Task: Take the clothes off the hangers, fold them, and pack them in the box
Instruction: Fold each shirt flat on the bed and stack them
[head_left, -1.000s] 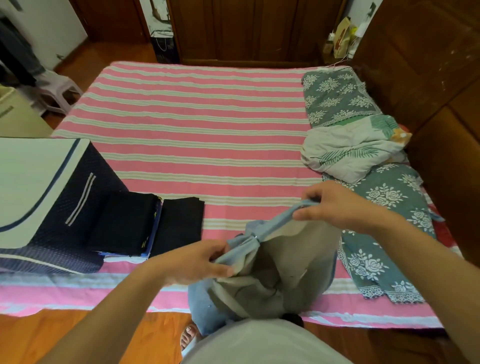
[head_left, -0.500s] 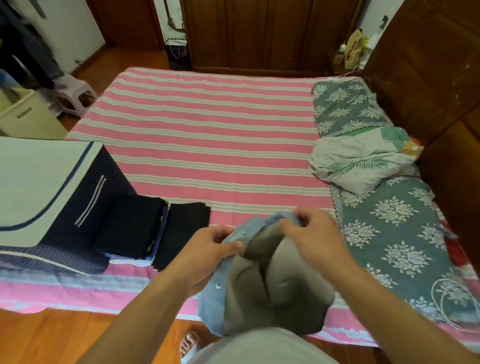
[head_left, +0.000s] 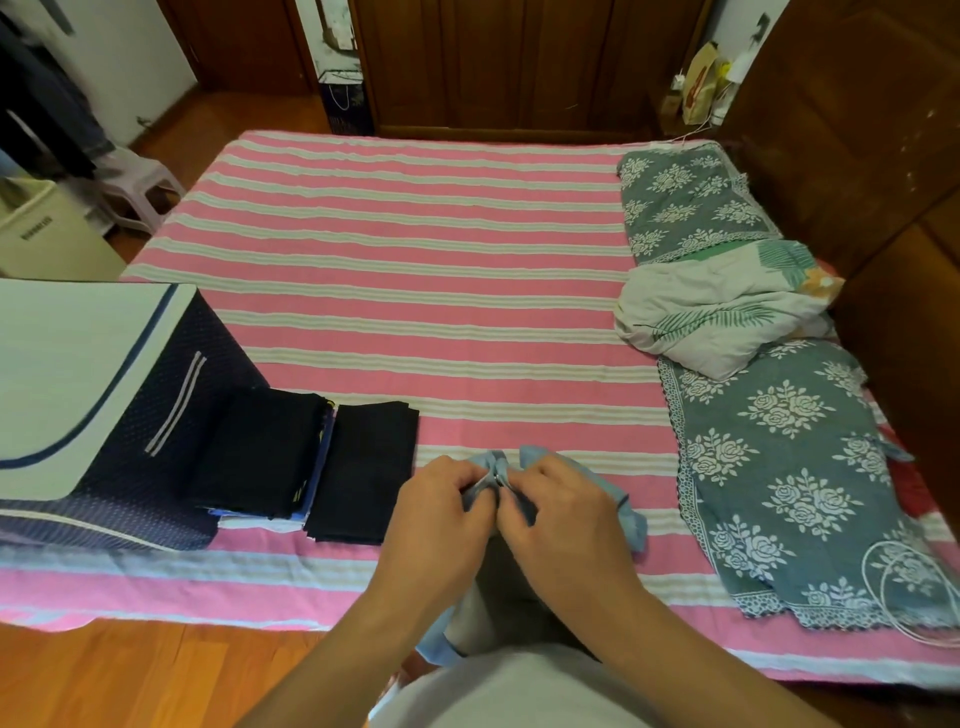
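**Both hands pinched on the blue garment at the near edge of the bed**

Head view: I see my left hand (head_left: 441, 499) and right hand (head_left: 558, 506) close together, knuckles up, each grip closed on a bunched fold of the light blue garment (head_left: 631, 519). Between the two thumbs sits a small metal snap or button; I cannot tell whether it is fastened. The garment is pale blue outside with a grey-beige lining, crumpled, and it hangs from my hands down over the near edge of the bed (head_left: 415, 260) toward my body; most of it is hidden under my wrists and forearms.

Just left of the left hand lies a folded black piece (head_left: 369, 473), flat on the striped pink-and-white sheet. Touching that on its left is a stack of folded clothes (head_left: 260, 457), dark on top with blue and white edges showing below. Further left stands the navy fabric box (head_left: 156, 426) with its pale lid (head_left: 62, 374) flipped open.

To the right of the right hand, apart from it, a grey floral cloth (head_left: 779, 467) runs along the bed's right side, with a crumpled white leaf-print bundle (head_left: 717, 317) lying on it farther away. A white cord (head_left: 893, 582) coils on the cloth's near corner. Beyond the bed is a wooden wardrobe (head_left: 519, 62); far left, a small plastic stool (head_left: 140, 187).
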